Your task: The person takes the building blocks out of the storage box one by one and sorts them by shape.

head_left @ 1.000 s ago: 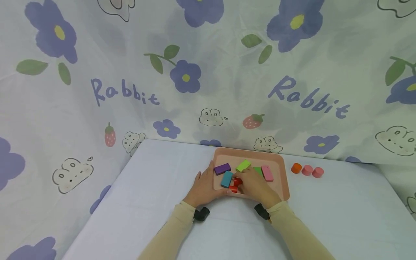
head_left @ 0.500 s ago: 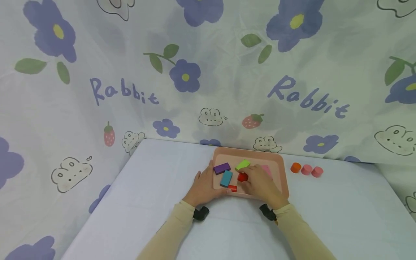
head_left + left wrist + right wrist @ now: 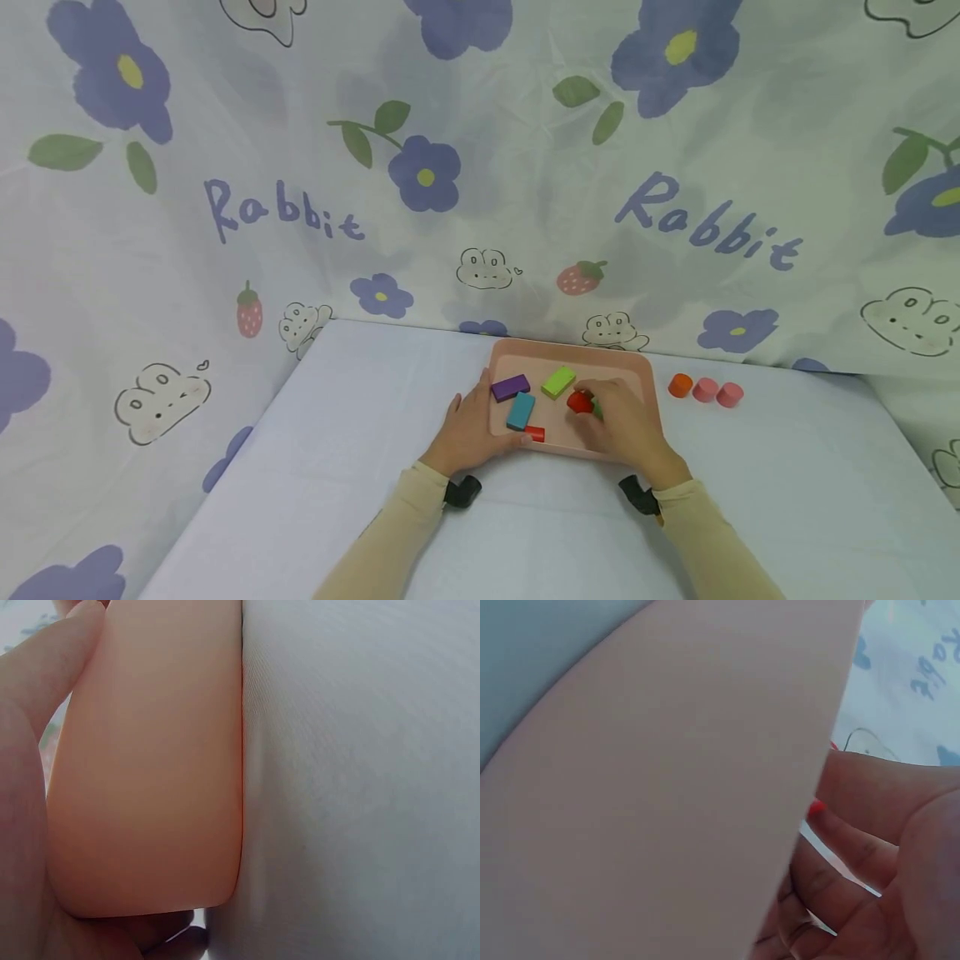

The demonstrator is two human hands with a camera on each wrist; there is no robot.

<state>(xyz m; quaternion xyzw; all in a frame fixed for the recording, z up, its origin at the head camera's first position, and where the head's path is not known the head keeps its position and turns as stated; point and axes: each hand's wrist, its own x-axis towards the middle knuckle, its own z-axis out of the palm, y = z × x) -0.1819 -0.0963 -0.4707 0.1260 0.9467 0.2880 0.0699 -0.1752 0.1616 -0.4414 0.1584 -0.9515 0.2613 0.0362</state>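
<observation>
My left hand (image 3: 467, 429) grips the near left corner of a pink tray (image 3: 573, 345); in the left wrist view the thumb lies along the tray wall (image 3: 150, 765) with fingers round the corner. Inside the tray, my right hand (image 3: 626, 421) pinches a small red block (image 3: 580, 402) between thumb and fingertips. Only a red bit (image 3: 817, 808) shows in the right wrist view, beyond the tray wall. A green block (image 3: 597, 407) is partly covered by that hand. Left of it lie a lime block (image 3: 558, 382), a purple block (image 3: 511, 387), a blue block (image 3: 521, 411) and a red cylinder (image 3: 536, 433).
Right of the tray, an orange cylinder (image 3: 680, 385) and two pink cylinders (image 3: 717, 392) stand in a row on the white tabletop (image 3: 375, 392). A flower-and-rabbit printed cloth (image 3: 517, 167) hangs behind the table.
My right hand has moved right across the tray with the red block, away from the red cylinder, and now covers the pink block. My left hand stays at the corner.
</observation>
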